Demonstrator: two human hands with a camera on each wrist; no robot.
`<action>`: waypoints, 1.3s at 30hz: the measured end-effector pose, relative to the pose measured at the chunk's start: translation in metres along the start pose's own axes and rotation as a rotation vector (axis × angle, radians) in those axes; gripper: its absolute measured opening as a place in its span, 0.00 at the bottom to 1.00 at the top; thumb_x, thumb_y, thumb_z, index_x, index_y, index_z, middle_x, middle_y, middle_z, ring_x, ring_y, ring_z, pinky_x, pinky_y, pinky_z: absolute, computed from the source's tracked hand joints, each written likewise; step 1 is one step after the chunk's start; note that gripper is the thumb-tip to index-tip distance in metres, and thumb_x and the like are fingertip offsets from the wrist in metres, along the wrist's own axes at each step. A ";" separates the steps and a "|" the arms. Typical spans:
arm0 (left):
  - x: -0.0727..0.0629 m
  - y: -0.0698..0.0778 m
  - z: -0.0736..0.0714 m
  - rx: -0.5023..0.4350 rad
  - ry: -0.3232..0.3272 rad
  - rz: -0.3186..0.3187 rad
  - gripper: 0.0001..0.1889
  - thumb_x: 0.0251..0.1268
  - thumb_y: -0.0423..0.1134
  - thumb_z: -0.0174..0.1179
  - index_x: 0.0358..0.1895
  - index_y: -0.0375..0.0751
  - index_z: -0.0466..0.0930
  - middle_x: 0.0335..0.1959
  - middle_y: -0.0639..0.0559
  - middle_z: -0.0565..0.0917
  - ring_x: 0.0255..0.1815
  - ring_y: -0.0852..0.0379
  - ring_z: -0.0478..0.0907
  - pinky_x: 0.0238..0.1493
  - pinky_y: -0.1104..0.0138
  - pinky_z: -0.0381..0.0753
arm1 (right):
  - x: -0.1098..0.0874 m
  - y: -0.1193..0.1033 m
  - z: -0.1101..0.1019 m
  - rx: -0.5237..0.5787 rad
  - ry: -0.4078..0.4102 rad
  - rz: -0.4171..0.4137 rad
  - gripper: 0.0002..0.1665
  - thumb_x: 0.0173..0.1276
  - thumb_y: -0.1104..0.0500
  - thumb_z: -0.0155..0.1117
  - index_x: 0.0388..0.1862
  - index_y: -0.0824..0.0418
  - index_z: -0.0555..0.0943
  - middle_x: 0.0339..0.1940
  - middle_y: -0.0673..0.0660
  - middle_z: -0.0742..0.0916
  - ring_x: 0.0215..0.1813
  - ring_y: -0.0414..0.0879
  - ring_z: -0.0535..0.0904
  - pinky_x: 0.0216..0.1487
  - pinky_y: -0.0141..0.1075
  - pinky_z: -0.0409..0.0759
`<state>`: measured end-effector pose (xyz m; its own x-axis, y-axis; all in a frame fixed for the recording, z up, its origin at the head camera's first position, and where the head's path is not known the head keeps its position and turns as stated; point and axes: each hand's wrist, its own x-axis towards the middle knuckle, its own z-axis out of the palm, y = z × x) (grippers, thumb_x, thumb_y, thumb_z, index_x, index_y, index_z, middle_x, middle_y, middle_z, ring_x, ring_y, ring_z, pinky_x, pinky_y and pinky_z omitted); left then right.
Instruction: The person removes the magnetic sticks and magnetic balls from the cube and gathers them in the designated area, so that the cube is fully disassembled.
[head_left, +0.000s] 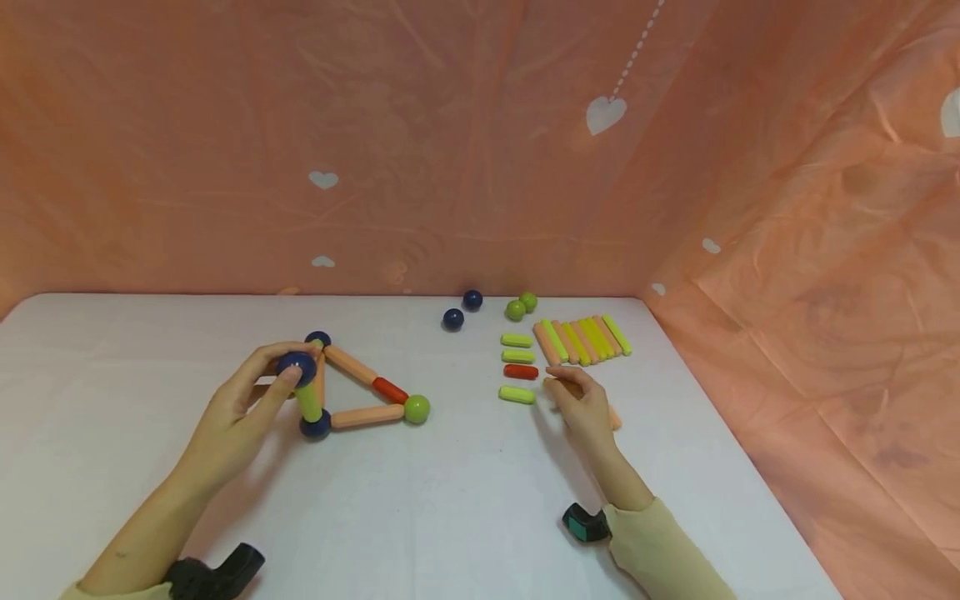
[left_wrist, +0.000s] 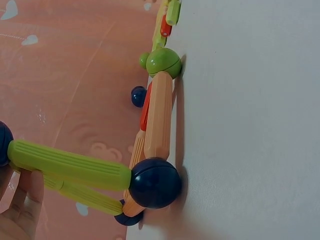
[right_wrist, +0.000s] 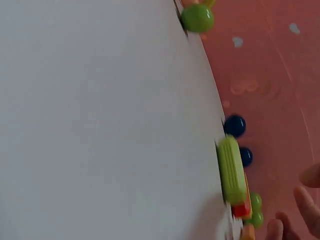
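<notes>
My left hand (head_left: 240,408) pinches a dark blue ball (head_left: 297,369) between thumb and fingers. Below that ball, green rods (left_wrist: 70,164) run down to two blue corner balls (left_wrist: 155,183) on the table. Tan rods (head_left: 367,417) and a short red rod (head_left: 390,390) link those corners to a green ball (head_left: 417,409), making a triangle base. Over the right side hovers my right hand (head_left: 585,417), fingers loosely bent and apart, with nothing between them in the right wrist view. Just left of its fingertips lie a short red rod (head_left: 521,372) and a short green rod (head_left: 517,395).
A row of long tan, green and yellow rods (head_left: 581,340) lies at the back right. Loose blue balls (head_left: 453,319) and green balls (head_left: 515,310) sit near the back edge. A tan rod (head_left: 615,418) shows partly behind my right hand. Orange cloth hangs behind the white table.
</notes>
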<state>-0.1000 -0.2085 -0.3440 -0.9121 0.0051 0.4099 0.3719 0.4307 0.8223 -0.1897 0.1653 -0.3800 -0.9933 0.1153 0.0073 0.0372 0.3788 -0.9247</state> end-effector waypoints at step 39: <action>0.000 0.000 0.001 0.001 0.009 -0.018 0.15 0.76 0.35 0.46 0.60 0.42 0.72 0.54 0.72 0.75 0.52 0.68 0.68 0.48 0.79 0.67 | -0.015 -0.044 0.122 -0.348 -0.671 -0.256 0.16 0.65 0.55 0.64 0.50 0.59 0.79 0.36 0.51 0.79 0.38 0.42 0.71 0.39 0.30 0.69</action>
<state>-0.0997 -0.2081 -0.3445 -0.9170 -0.0111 0.3986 0.3553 0.4312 0.8293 -0.1903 0.0348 -0.3861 -0.8253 -0.5498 -0.1292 -0.2792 0.5960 -0.7529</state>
